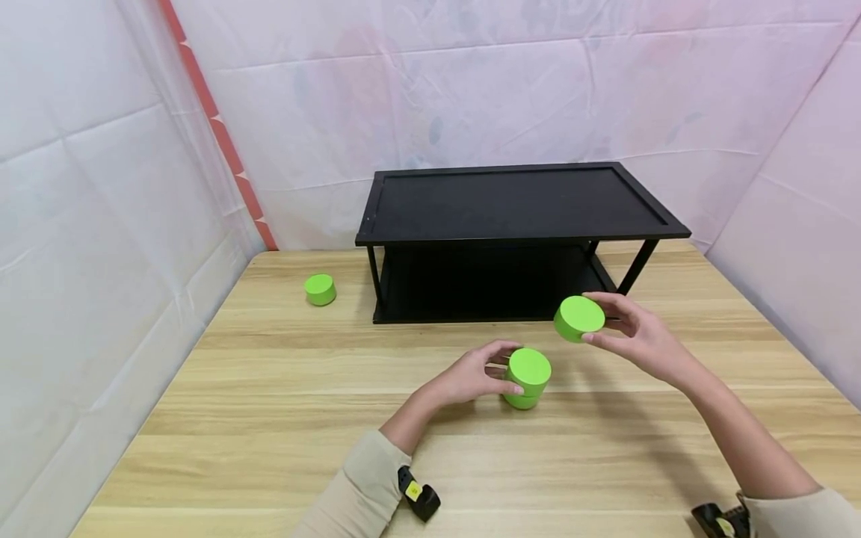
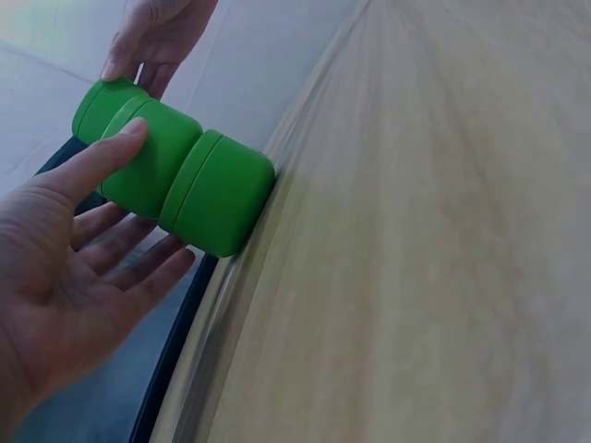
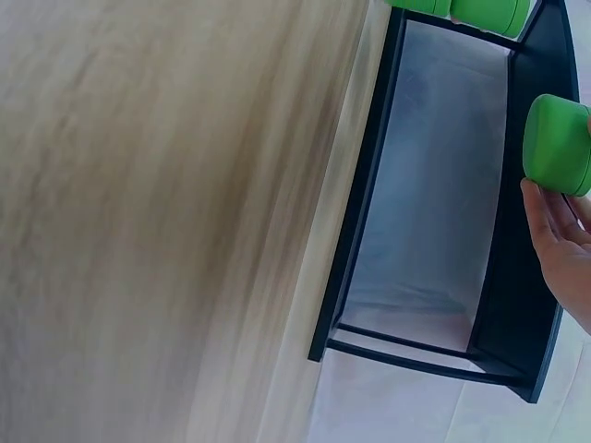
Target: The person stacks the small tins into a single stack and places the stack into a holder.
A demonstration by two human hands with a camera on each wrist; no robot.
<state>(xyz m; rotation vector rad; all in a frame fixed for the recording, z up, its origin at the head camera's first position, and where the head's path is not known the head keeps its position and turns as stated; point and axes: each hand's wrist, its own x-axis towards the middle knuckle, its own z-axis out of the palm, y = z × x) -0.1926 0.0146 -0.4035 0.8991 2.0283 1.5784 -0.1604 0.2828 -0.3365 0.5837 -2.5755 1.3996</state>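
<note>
Two green round lidded tubs stand stacked on the wooden table: an upper tub [image 1: 529, 366] and a lower tub [image 1: 521, 403]. My left hand [image 1: 473, 376] holds the upper one from the left, its thumb [image 2: 103, 159] laid along the side. In the left wrist view the other left fingers spread behind the stack. Up and to the right, my right hand [image 1: 642, 340] grips a third green tub [image 1: 580, 318] between thumb and fingers, raised above the table and slightly tilted. The right wrist view shows that tub [image 3: 557, 146] at its right edge, with fingers under it.
A black two-level rack [image 1: 518, 205] stands at the back of the wooden table [image 1: 269, 418], its lower shelf [image 1: 491, 288] just beyond my hands. Another green tub [image 1: 320, 290] sits left of the rack. White sheeting [image 1: 484, 97] surrounds the table at the back and sides.
</note>
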